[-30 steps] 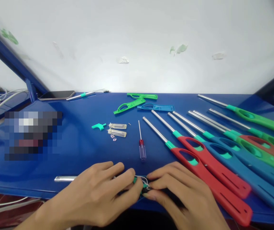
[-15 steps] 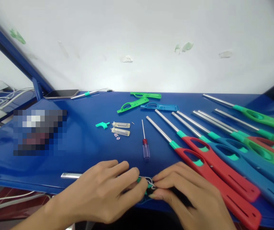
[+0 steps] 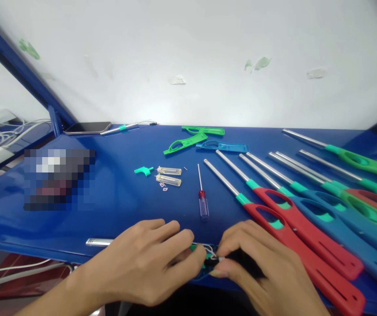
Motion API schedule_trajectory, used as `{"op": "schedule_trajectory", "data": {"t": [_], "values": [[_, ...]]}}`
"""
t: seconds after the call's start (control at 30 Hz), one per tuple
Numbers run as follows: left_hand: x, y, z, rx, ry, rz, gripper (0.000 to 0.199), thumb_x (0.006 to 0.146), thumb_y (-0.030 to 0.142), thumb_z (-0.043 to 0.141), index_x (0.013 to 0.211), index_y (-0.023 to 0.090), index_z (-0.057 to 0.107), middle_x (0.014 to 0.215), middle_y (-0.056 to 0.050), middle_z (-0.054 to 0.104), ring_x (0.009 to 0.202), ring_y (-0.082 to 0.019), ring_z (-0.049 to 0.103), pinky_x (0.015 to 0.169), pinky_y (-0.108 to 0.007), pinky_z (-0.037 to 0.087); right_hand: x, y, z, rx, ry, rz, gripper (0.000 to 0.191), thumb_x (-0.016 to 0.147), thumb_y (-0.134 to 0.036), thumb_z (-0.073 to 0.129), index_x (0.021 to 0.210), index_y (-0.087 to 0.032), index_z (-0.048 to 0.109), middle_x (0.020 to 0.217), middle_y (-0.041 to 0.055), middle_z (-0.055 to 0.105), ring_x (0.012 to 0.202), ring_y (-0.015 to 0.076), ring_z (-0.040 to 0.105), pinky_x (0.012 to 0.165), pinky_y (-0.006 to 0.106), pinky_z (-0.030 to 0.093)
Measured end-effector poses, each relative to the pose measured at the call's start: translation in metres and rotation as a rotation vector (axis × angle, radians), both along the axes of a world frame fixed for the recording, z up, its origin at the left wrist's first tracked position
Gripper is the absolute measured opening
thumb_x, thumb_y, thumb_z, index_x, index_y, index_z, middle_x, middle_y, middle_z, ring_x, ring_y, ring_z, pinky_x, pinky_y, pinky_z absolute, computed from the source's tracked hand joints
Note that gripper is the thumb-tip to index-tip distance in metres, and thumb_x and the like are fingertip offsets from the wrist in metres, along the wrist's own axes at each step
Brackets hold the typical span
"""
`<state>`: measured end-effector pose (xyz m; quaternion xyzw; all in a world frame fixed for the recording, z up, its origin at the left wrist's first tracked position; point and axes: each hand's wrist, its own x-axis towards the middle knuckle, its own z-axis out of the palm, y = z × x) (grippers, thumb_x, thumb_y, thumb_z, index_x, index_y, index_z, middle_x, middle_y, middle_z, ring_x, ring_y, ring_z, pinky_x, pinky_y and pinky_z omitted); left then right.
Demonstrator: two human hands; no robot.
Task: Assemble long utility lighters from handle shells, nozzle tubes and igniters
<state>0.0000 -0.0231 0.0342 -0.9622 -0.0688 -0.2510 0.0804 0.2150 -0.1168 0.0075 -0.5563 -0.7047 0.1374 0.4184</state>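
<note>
Bare tabletop [image 3: 125, 199] lies between the left grip [image 3: 152, 259] and 2 clear cartridges [image 3: 169, 180]; rightward, the screwdriver [image 3: 203, 205] and 8 lighters [image 3: 313, 237] block passage.

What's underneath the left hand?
One end of a metal tube shows on one side; green plastic and white wires show on the other. The left hand covers whatever lies between.

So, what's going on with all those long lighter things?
A person is working on one whose insides are showing. The left hand steadies the opened lighter, and the right hand has its thumb and finger at a small black part beside white wires. A screwdriver lies beyond the hands, and more lighters lie to the right.
</note>
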Motion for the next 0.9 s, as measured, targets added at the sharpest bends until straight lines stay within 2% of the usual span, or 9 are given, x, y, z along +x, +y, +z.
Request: {"op": "schedule_trajectory", "data": {"t": [0.1,0.2,0.33,0.4,0.53,0.7,0.9], "values": [[0.0,0.0,-0.001,-0.001,-0.002,0.004,0.039,0.117,0.014,0.025,0.104,0.02,0.061,0.081,0.003,0.075,0.063,-0.016,0.067,0.051,-0.033,0.043,0.002,0.001,0.001,0.015,0.001,0.008,0.036,0.107,-0.052,0.058,0.082,-0.028,0.064,0.075,-0.0078,0.07,0.068,0.0068,0.07,0.066,0.013,0.056],[0.0,0.001,-0.001,-0.006,-0.001,0.014,0.041,0.117,0.015,0.023,0.103,0.021,0.06,0.079,0.003,0.074,0.061,-0.016,0.066,0.05,-0.034,0.043,0.007,0.001,0.003,0.019,-0.014,0.085,0.032,0.108,-0.042,0.06,0.081,-0.026,0.069,0.079,-0.005,0.074,0.072,0.0083,0.072,0.071,0.014,0.058],[-0.001,0.001,0.0,-0.01,-0.003,0.025,0.042,0.117,0.014,0.021,0.103,0.021,0.06,0.077,0.004,0.073,0.06,-0.016,0.065,0.05,-0.034,0.043,0.012,0.0,0.008,0.024,-0.044,0.192,0.016,0.101,-0.025,0.071,0.087,-0.027,0.077,0.088,-0.0048,0.079,0.081,0.0105,0.075,0.077,0.016,0.06],[-0.001,0.0,0.0,-0.012,-0.001,0.026,0.043,0.117,0.014,0.02,0.104,0.021,0.06,0.078,0.004,0.073,0.061,-0.016,0.065,0.051,-0.034,0.043,0.011,0.0,0.007,-0.011,-0.011,0.165,0.009,0.098,-0.026,0.076,0.089,-0.027,0.076,0.089,-0.0042,0.079,0.081,0.011,0.076,0.077,0.016,0.061],[0.0,0.0,0.001,-0.021,-0.004,0.023,0.045,0.118,0.015,0.019,0.102,0.021,0.061,0.076,0.004,0.071,0.06,-0.016,0.063,0.052,-0.034,0.042,0.005,-0.002,0.0,-0.055,0.054,0.098,0.012,0.098,-0.03,0.076,0.088,-0.026,0.071,0.084,-0.0048,0.074,0.075,0.0101,0.073,0.072,0.017,0.06],[0.0,0.001,0.001,-0.036,-0.002,-0.003,0.046,0.118,0.015,0.021,0.101,0.02,0.064,0.077,0.003,0.071,0.061,-0.015,0.063,0.053,-0.032,0.043,0.006,-0.007,-0.006,-0.025,0.046,0.101,0.018,0.1,-0.033,0.074,0.085,-0.026,0.067,0.078,-0.0054,0.071,0.069,0.0112,0.069,0.064,0.02,0.058],[-0.001,0.001,0.002,-0.032,0.015,-0.014,0.045,0.117,0.015,0.022,0.102,0.02,0.065,0.078,0.003,0.071,0.06,-0.015,0.062,0.053,-0.032,0.043,0.007,-0.006,-0.003,-0.04,0.04,0.104,0.022,0.101,-0.036,0.071,0.083,-0.026,0.064,0.077,-0.0054,0.071,0.069,0.0118,0.069,0.064,0.021,0.058]]}}
